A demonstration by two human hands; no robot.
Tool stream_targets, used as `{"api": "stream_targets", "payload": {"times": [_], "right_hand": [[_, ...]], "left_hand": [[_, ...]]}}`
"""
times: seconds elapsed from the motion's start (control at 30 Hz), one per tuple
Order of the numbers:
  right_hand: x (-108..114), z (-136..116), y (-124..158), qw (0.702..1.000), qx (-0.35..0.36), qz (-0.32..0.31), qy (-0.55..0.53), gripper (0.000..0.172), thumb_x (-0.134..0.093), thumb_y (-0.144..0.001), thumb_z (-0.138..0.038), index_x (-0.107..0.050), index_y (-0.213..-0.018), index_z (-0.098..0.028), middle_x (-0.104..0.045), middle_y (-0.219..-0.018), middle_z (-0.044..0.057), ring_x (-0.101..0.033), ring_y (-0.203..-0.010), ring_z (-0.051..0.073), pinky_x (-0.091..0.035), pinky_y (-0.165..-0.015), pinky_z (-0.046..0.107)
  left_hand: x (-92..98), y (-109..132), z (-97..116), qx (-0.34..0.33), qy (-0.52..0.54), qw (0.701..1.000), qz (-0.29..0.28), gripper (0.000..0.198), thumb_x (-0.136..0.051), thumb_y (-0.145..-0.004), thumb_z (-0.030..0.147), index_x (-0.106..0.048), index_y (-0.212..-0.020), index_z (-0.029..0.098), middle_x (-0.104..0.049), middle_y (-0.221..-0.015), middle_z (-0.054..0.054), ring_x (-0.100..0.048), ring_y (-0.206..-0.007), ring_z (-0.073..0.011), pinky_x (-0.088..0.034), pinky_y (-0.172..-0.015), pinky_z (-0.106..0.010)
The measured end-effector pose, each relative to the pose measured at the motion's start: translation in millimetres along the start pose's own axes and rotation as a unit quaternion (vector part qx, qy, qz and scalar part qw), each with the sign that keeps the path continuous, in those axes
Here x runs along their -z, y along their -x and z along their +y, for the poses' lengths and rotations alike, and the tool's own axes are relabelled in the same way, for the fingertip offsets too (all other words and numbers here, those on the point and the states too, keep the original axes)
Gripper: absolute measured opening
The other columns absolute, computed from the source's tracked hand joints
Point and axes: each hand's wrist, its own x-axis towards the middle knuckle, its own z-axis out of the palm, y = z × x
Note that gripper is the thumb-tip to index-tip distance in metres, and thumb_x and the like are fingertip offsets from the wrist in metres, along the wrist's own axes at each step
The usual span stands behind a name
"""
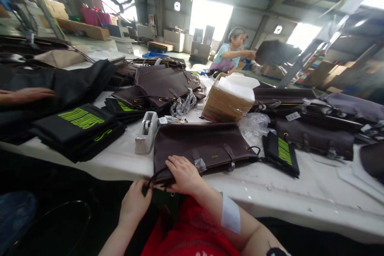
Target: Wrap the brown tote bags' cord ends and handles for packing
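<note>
A dark brown leather handbag [204, 140] lies on its side at the table's front edge. Two small straps with buckles show on its face, some wrapped in clear plastic. My left hand [136, 202] is closed, pinching a thin dark cord at the bag's near left corner. Over that same end, my right hand [184, 174] grips the bag's edge, fingers on top and the thumb low by the rim. A white tape dispenser [146, 134] stands just left of the bag. What lies under my right palm is hidden.
Black dust bags with green lettering [78, 128] are stacked at left, and another folded one [282, 154] lies at right. Behind stands an open cardboard box [225, 102] beside more brown bags [168, 82]. Another person's hand [30, 95] rests on black fabric; a co-worker [226, 54] stands across the table.
</note>
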Motion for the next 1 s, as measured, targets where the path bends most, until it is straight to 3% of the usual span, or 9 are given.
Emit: {"api": "stream_targets", "payload": {"times": [0.13, 0.27, 0.4, 0.53, 0.63, 0.73, 0.9, 1.0], "right_hand": [[-12, 2, 3, 1.0, -0.006, 0.0, 0.007, 0.078, -0.07, -0.073, -0.044, -0.04, -0.139, -0.016, -0.043, -0.145, 0.011, -0.036, -0.133, 0.024, -0.028, -0.112, 0.039], [-22, 1, 0, 0.999, -0.036, 0.018, 0.021, 0.068, -0.063, -0.082, -0.047, -0.042, -0.139, -0.017, -0.045, -0.144, 0.011, -0.036, -0.134, 0.024, -0.027, -0.111, 0.041], [-29, -2, -4, 0.997, -0.061, 0.027, 0.033, 0.066, -0.064, -0.083, -0.043, -0.042, -0.14, -0.018, -0.044, -0.144, 0.011, -0.036, -0.134, 0.024, -0.027, -0.111, 0.041], [-33, -4, -6, 0.995, -0.085, 0.038, 0.04, 0.066, -0.063, -0.084, -0.042, -0.041, -0.141, -0.017, -0.044, -0.144, 0.013, -0.036, -0.134, 0.025, -0.025, -0.111, 0.044], [-37, -6, -10, 0.993, -0.105, 0.05, 0.035, 0.063, -0.059, -0.086, -0.044, -0.042, -0.14, -0.016, -0.045, -0.144, 0.013, -0.037, -0.134, 0.026, -0.025, -0.111, 0.045], [-39, -9, -13, 0.991, -0.116, 0.057, 0.038, 0.061, -0.056, -0.088, -0.044, -0.042, -0.14, -0.017, -0.044, -0.144, 0.013, -0.036, -0.134, 0.026, -0.025, -0.111, 0.046], [-32, -9, -14, 0.993, -0.103, 0.033, 0.037, 0.059, -0.056, -0.086, -0.041, -0.045, -0.138, -0.013, -0.045, -0.143, 0.014, -0.037, -0.134, 0.027, -0.027, -0.111, 0.044], [-20, -9, -14, 0.999, -0.046, 0.015, 0.008, 0.062, -0.057, -0.083, -0.039, -0.046, -0.137, -0.011, -0.044, -0.143, 0.014, -0.037, -0.133, 0.026, -0.027, -0.112, 0.04]], "left_hand": [[-0.3, -1, 1, -0.01, 0.007, 1.0, -0.014, 0.021, -0.04, -0.085, 0.035, -0.054, -0.078, 0.021, -0.066, -0.084, -0.008, -0.063, -0.086, -0.0253, -0.047, -0.077, -0.035], [-1.3, 4, 0, 0.023, 0.078, 0.995, -0.062, 0.024, -0.037, -0.088, 0.039, -0.052, -0.082, 0.021, -0.068, -0.082, -0.008, -0.066, -0.08, -0.0247, -0.048, -0.071, -0.033], [-1.6, 9, -3, 0.051, 0.168, 0.982, -0.071, 0.028, -0.036, -0.09, 0.036, -0.053, -0.104, 0.018, -0.07, -0.096, -0.012, -0.068, -0.091, -0.0258, -0.05, -0.077, -0.034], [-6.4, 15, 0, 0.0, 0.213, 0.972, -0.094, 0.033, -0.034, -0.091, 0.031, -0.055, -0.113, 0.018, -0.068, -0.109, -0.013, -0.064, -0.103, -0.0248, -0.047, -0.089, -0.037], [-15.5, 23, 8, -0.008, 0.229, 0.969, -0.092, 0.029, -0.045, -0.085, 0.025, -0.057, -0.11, 0.016, -0.068, -0.106, -0.013, -0.064, -0.101, -0.0244, -0.047, -0.09, -0.036], [-25.0, 29, 17, 0.035, 0.237, 0.968, -0.068, 0.028, -0.056, -0.079, 0.025, -0.059, -0.105, 0.015, -0.069, -0.1, -0.011, -0.065, -0.094, -0.0245, -0.048, -0.085, -0.034], [-27.1, 24, 20, 0.107, 0.284, 0.952, -0.048, 0.034, -0.044, -0.088, 0.044, -0.065, -0.094, 0.017, -0.072, -0.085, -0.01, -0.068, -0.081, -0.0244, -0.05, -0.071, -0.032], [-25.7, 22, 19, 0.125, 0.325, 0.936, -0.057, 0.039, -0.04, -0.088, 0.048, -0.063, -0.082, 0.017, -0.07, -0.069, -0.007, -0.067, -0.065, -0.022, -0.049, -0.063, -0.031]]}}
